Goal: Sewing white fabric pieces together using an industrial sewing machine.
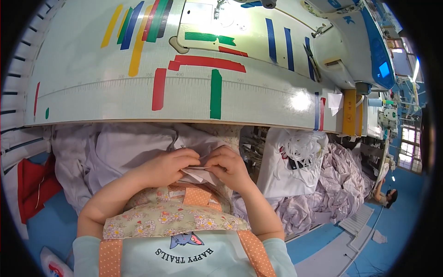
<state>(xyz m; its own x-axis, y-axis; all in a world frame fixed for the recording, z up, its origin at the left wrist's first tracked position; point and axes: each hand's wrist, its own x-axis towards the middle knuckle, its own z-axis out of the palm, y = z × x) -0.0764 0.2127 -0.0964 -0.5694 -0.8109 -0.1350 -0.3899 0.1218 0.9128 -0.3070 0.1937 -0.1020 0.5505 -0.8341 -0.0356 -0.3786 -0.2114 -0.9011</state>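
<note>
Head view. At the centre of the frame, the left hand (177, 164) and the right hand (228, 168) lie close together, each with thumb and fingers pinching a folded edge of pale lilac fabric (124, 145). The fabric spreads from between the hands toward the left of the frame, below the front edge of the desk (92, 104). Just below the hands is a floral apron (177, 221) with orange dotted straps. The desk fills the upper part, bearing a printed ruler scale and coloured tape strips; a red strip (158, 90) and a green strip (216, 94) stand above the hands. At upper right is a white and blue sewing machine (355, 41). Right of centre, a tangle of white strips (302, 147) rests on white material, beside a crumpled lilac pile (344, 173). A red cloth (34, 191) hangs at lower left.
</note>
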